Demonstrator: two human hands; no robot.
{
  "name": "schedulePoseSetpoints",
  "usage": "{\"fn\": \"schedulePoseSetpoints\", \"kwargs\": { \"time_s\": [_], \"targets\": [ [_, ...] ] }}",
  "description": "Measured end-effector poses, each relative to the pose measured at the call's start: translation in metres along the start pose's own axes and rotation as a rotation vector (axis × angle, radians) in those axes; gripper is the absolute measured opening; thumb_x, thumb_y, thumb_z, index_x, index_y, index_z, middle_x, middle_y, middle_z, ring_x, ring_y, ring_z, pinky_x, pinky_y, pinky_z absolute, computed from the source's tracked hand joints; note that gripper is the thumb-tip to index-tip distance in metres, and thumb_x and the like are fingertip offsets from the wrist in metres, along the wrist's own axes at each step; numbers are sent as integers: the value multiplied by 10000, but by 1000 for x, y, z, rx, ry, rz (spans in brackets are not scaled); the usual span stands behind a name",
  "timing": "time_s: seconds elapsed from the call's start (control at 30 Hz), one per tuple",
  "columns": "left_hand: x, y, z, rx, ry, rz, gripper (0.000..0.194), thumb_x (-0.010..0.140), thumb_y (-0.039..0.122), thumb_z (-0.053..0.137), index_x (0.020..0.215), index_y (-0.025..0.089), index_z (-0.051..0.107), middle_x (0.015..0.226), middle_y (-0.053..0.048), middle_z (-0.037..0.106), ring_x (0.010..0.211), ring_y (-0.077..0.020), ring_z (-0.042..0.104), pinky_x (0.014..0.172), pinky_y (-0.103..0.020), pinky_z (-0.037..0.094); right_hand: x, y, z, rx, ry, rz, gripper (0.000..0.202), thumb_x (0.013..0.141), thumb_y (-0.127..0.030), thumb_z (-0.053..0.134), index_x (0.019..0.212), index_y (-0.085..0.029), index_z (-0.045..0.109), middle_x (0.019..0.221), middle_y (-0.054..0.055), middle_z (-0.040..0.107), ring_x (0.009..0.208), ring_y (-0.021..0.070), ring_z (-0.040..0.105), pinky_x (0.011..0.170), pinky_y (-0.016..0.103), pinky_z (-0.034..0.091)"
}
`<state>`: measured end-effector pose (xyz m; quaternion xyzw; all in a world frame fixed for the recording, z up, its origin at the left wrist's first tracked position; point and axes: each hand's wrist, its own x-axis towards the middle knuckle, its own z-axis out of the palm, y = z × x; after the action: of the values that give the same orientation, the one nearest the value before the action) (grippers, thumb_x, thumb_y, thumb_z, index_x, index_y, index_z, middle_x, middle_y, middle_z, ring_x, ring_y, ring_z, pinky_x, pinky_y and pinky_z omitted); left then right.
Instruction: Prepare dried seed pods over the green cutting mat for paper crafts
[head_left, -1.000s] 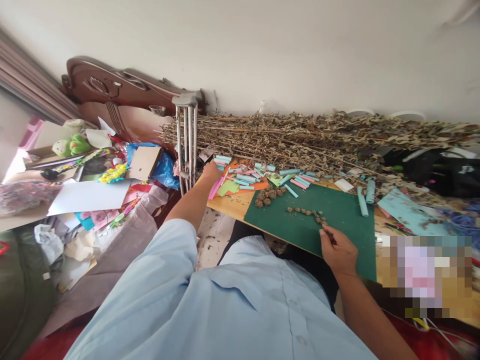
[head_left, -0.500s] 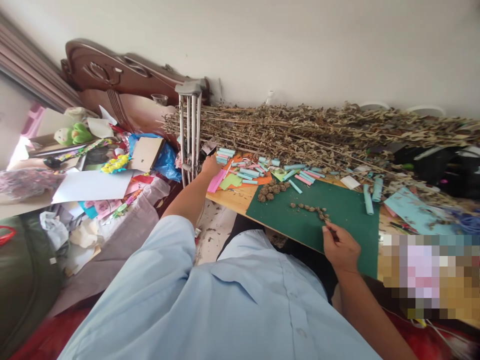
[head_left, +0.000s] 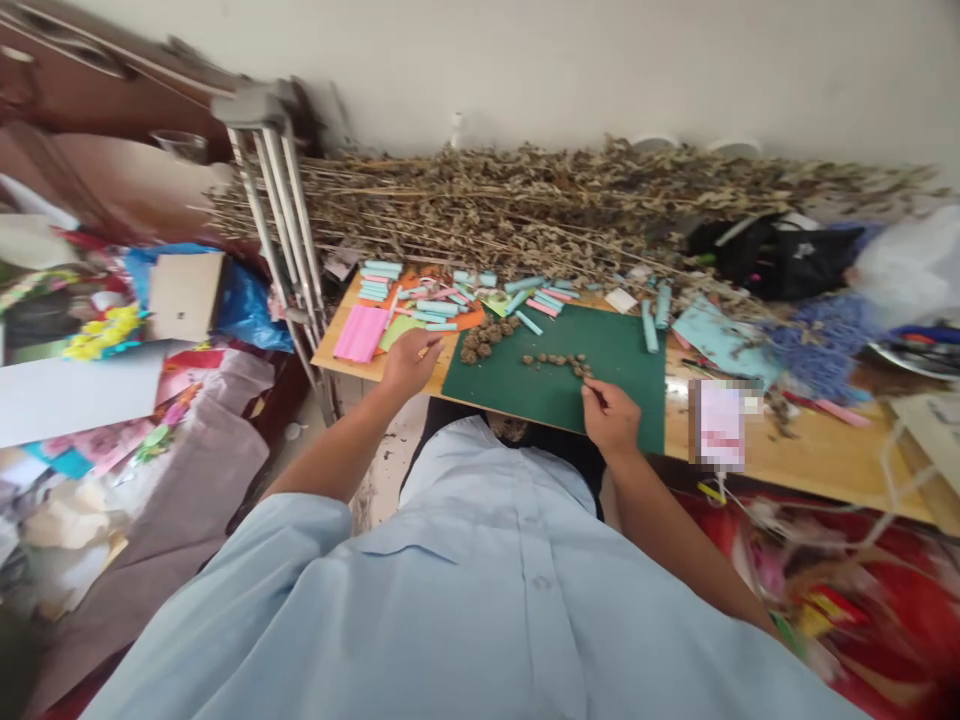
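Observation:
My left hand (head_left: 411,362) hovers by the left edge of the green cutting mat (head_left: 517,385), fingers loosely bent and apart, nothing visible in them. Close to it lie pink paper (head_left: 360,332) and green paper (head_left: 399,330). On the mat, my right hand (head_left: 611,415) is closed in a pinch at the end of a row of small brown dried clumps (head_left: 553,359). What its fingertips hold is hidden. A heap of larger brown clumps (head_left: 484,340) sits at the mat's upper left. Blue paper rolls (head_left: 439,311) and pink ones are scattered behind it.
Long dried plant stalks (head_left: 480,200) lie along the wall. Metal crutches (head_left: 281,200) lean at the table's left end. To the right are blue paper (head_left: 727,340), a phone (head_left: 720,425) with a cable and blue-violet cord (head_left: 814,345). Piled papers and a cardboard piece (head_left: 184,295) fill the left.
My left hand has come back from the blue rolls at the table's far left to the mat's left edge. The view has turned right. My right hand stays by the row of clumps.

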<state>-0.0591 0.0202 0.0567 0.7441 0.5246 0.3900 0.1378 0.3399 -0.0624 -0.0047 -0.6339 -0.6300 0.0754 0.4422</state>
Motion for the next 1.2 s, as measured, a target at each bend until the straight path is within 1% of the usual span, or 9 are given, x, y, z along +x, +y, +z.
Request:
{"fn": "schedulePoseSetpoints", "kwargs": {
  "time_s": [0.17,0.3,0.43,0.57,0.67,0.77,0.93,1.1,1.2],
  "targets": [
    [-42,53,62,-164,-146,21,200,1004,345,671,998,198,807,939,-74,785,904,-198,719,864,-341,565,3,-2,-2,35,-17,27,292,976,-415,598,1020,-214,806,1005,112,828,889,255,777,878,430,626],
    [-57,72,85,-202,-191,46,177,1000,316,684,993,193,812,908,-72,780,885,-192,714,846,-335,562,0,1,-2,61,-4,34,277,968,-411,617,1015,-215,807,987,107,826,866,254,771,870,433,627],
    [-56,76,89,-246,-227,44,179,1005,307,678,974,194,815,884,-67,771,857,-177,710,820,-317,559,3,2,0,80,-3,58,283,959,-418,622,1016,-213,809,985,111,823,832,255,761,856,441,628],
    [-48,75,95,-336,-225,10,190,1008,319,672,986,198,817,868,-59,766,828,-164,711,801,-300,565,25,-10,8,21,-43,51,297,973,-398,582,1044,-223,810,1018,114,817,871,266,748,889,456,617],
    [-45,75,103,-361,-250,-14,181,997,320,686,1011,198,819,900,-61,783,846,-167,728,823,-300,582,57,-23,21,-68,-180,-34,298,981,-345,558,1083,-234,816,1147,118,804,1090,298,718,1028,489,570],
    [-45,73,107,-361,-287,-10,171,987,306,698,1039,197,820,936,-66,794,878,-172,743,859,-307,594,87,-35,38,-153,-399,-154,307,987,-348,585,1158,-243,817,1372,104,738,1329,324,616,1198,543,448],
    [-43,67,104,-424,-298,-63,175,969,307,713,1048,192,819,980,-69,809,908,-183,760,891,-313,607,111,-46,64,-312,-632,-169,367,1030,-362,547,1307,-262,766,1522,106,634,1510,377,450,1274,693,252],
    [-44,65,101,-473,-296,-113,218,959,348,708,1054,188,822,1003,-78,814,925,-191,761,899,-323,609,113,-44,66,-274,-594,-149,313,992,-283,579,1226,-250,784,1401,121,700,1363,339,590,1280,679,243],
    [-44,66,102,-511,-283,-123,227,937,377,727,1021,189,823,996,-83,811,931,-195,756,889,-331,609,104,-42,58,-26,-419,-60,242,913,-283,662,1096,-225,810,1316,120,741,1262,310,662,1217,585,411]
  ]
}}
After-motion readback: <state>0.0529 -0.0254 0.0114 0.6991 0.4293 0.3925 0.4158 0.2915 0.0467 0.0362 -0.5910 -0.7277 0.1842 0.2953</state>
